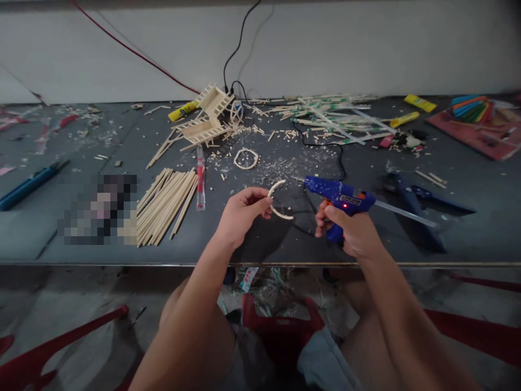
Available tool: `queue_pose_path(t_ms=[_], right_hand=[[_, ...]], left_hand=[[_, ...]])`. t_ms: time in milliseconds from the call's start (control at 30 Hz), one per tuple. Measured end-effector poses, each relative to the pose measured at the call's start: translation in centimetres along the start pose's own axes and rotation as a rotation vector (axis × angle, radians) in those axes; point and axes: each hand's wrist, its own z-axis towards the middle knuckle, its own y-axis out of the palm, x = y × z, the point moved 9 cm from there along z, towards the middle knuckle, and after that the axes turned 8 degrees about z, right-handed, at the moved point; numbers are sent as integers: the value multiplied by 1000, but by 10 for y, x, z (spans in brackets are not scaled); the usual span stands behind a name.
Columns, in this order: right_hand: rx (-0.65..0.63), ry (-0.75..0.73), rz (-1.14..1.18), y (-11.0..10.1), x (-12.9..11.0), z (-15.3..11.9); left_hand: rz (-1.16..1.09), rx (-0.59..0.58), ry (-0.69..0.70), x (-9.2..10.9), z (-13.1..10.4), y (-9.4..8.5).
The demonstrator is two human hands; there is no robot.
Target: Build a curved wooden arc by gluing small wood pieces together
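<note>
Between thumb and fingers, my left hand (249, 210) pinches a curved half ring (280, 214) built from short pale wooden pieces; its open side faces right. My right hand (345, 224) is wrapped round the handle of a blue hot glue gun (334, 191), whose red light is lit. The nozzle points left, a little apart from the half ring's upper end. A clear glue stick (405, 213) sticks out of the gun's back. Farther back on the table lies a closed ring (246, 159) of similar pieces.
Wooden sticks (165, 206) are bundled at left, near a red-and-clear wrapper (201, 179). A stick-built model (209, 119) stands at the back. Blue cutters (419, 206) lie right. Many green-tipped sticks (325, 114), yellow tubes (420, 102) and a black cord (341, 157) are behind.
</note>
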Motion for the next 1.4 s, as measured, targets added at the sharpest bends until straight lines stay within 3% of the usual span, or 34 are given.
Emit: queue_pose_path(t_ms=[267,1400], right_hand=[[147,23,-13,-4,6,-1],[140,3,10,1,1,-4]], left_hand=[[-61,-7,-28,-3,-4,2],[-106,-47,-54,-4,-5,9]])
